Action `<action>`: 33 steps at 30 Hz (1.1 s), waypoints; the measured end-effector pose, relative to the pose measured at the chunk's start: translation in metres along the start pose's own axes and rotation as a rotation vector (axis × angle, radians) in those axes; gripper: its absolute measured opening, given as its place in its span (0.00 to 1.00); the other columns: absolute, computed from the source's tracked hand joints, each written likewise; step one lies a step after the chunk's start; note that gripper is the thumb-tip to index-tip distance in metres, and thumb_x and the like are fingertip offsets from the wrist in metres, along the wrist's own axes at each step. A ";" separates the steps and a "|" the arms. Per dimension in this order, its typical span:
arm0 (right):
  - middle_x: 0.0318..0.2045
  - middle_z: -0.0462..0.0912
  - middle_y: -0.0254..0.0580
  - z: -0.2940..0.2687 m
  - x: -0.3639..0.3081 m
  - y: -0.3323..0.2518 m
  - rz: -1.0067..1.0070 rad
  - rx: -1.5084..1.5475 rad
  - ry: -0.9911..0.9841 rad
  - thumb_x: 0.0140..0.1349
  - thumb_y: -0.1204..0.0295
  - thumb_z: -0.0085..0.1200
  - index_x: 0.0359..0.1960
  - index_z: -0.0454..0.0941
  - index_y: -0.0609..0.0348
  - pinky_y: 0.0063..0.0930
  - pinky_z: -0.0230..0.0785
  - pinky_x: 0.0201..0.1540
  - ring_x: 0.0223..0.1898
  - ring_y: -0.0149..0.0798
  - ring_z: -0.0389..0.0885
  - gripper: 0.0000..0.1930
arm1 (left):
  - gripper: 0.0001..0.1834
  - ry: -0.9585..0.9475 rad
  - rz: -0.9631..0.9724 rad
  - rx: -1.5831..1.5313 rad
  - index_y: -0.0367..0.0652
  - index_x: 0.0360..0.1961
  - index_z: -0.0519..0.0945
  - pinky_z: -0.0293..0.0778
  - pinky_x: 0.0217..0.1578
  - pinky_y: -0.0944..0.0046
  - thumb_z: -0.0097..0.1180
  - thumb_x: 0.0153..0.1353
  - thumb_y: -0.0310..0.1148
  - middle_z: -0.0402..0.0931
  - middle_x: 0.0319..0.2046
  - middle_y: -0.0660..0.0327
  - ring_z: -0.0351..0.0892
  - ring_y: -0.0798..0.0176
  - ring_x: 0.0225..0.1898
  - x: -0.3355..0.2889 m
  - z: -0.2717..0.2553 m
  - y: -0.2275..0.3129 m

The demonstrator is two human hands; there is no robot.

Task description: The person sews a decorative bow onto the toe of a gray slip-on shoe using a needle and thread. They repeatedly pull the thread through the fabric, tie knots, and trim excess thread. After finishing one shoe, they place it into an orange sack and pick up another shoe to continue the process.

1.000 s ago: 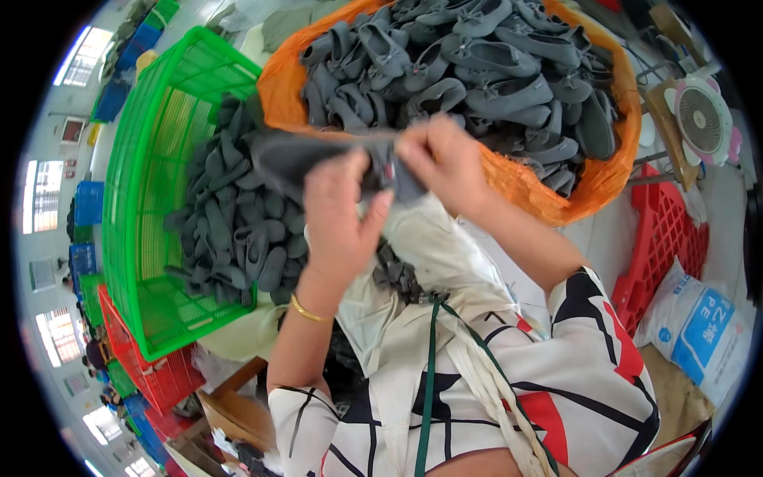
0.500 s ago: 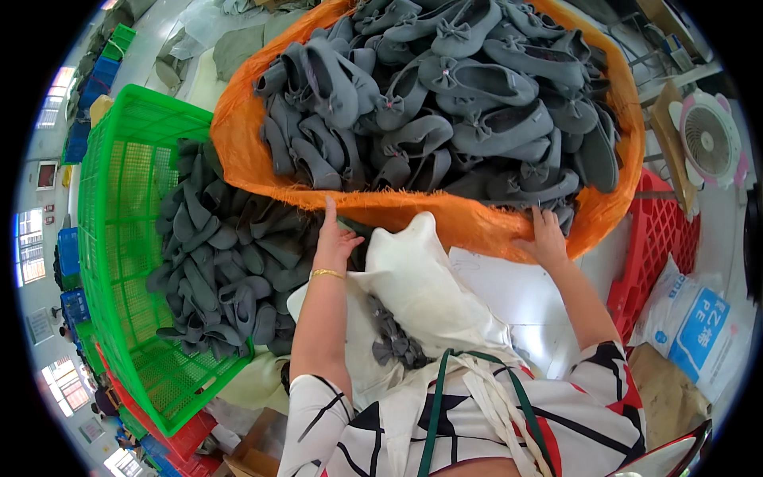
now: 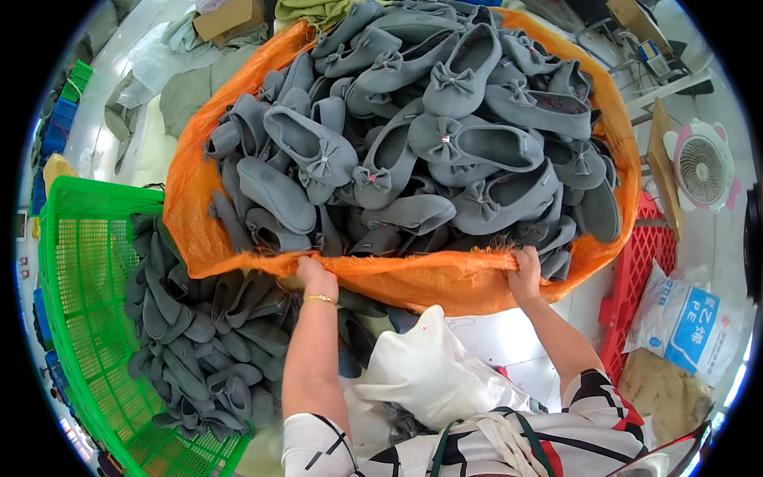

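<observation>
The big orange woven plastic sack (image 3: 413, 278), heaped with grey fabric bow slippers (image 3: 445, 135), lies just ahead of both hands. The left hand (image 3: 315, 276) and right hand (image 3: 525, 273) each clench its near rim. Left of the left hand, a green plastic mesh crate (image 3: 75, 318) holds more grey slippers.

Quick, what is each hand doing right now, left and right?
Left hand: closed, gripping the near rim of the orange sack full of grey slippers.
Right hand: closed, gripping the same rim.
</observation>
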State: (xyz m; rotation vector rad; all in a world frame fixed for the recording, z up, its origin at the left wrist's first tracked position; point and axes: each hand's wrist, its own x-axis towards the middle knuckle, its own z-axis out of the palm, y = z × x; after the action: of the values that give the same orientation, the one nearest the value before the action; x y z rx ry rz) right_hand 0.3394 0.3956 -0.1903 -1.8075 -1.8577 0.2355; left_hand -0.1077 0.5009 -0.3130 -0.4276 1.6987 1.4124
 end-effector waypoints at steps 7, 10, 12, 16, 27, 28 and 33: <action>0.33 0.73 0.50 0.046 0.065 -0.040 0.070 0.116 0.092 0.45 0.83 0.52 0.37 0.78 0.63 0.45 0.68 0.43 0.39 0.58 0.73 0.14 | 0.19 -0.023 0.136 0.152 0.31 0.40 0.78 0.74 0.34 0.58 0.46 0.65 0.40 0.78 0.38 0.59 0.77 0.61 0.34 0.013 0.038 0.052; 0.34 0.74 0.51 0.053 0.088 -0.048 0.065 0.158 0.178 0.46 0.83 0.52 0.40 0.79 0.63 0.46 0.69 0.45 0.41 0.59 0.74 0.16 | 0.15 -0.029 0.245 0.328 0.36 0.39 0.78 0.74 0.33 0.59 0.46 0.64 0.38 0.76 0.37 0.60 0.75 0.62 0.33 -0.001 0.071 0.084; 0.34 0.74 0.51 0.057 0.104 -0.055 0.119 0.115 0.123 0.45 0.84 0.53 0.37 0.79 0.61 0.47 0.68 0.45 0.42 0.58 0.73 0.15 | 0.13 -0.086 0.294 0.381 0.39 0.38 0.77 0.74 0.36 0.57 0.45 0.64 0.36 0.75 0.37 0.60 0.74 0.60 0.34 0.004 0.085 0.107; 0.35 0.74 0.49 0.085 0.119 -0.067 0.156 0.009 0.168 0.41 0.87 0.53 0.35 0.77 0.58 0.48 0.69 0.45 0.42 0.57 0.72 0.17 | 0.15 -0.419 0.105 0.324 0.38 0.42 0.77 0.78 0.49 0.43 0.41 0.66 0.36 0.77 0.44 0.50 0.79 0.46 0.45 -0.015 0.103 0.133; 0.40 0.77 0.44 0.117 0.076 -0.105 0.080 0.290 0.052 0.44 0.75 0.65 0.39 0.81 0.58 0.40 0.71 0.51 0.46 0.52 0.73 0.16 | 0.20 -0.270 0.233 0.312 0.33 0.56 0.72 0.80 0.51 0.46 0.47 0.68 0.35 0.76 0.51 0.50 0.80 0.47 0.50 0.122 -0.051 0.176; 0.40 0.76 0.44 0.111 0.070 -0.108 0.073 0.285 0.020 0.45 0.74 0.65 0.41 0.80 0.58 0.40 0.71 0.51 0.47 0.51 0.73 0.18 | 0.20 -0.229 0.213 0.343 0.35 0.56 0.72 0.80 0.47 0.50 0.49 0.68 0.37 0.76 0.50 0.52 0.80 0.49 0.48 0.116 -0.061 0.178; 0.42 0.74 0.44 0.041 0.027 -0.115 0.045 0.258 -0.073 0.48 0.68 0.66 0.48 0.76 0.57 0.39 0.71 0.51 0.47 0.51 0.73 0.24 | 0.19 -0.060 0.546 0.852 0.38 0.52 0.75 0.74 0.37 0.65 0.53 0.69 0.41 0.78 0.45 0.58 0.78 0.62 0.39 0.017 -0.080 0.187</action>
State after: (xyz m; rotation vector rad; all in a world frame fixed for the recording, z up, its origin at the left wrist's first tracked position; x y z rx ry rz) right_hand 0.2195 0.4209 -0.1633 -1.6833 -1.7457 0.5384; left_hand -0.2845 0.4876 -0.2108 0.5800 2.2595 0.8808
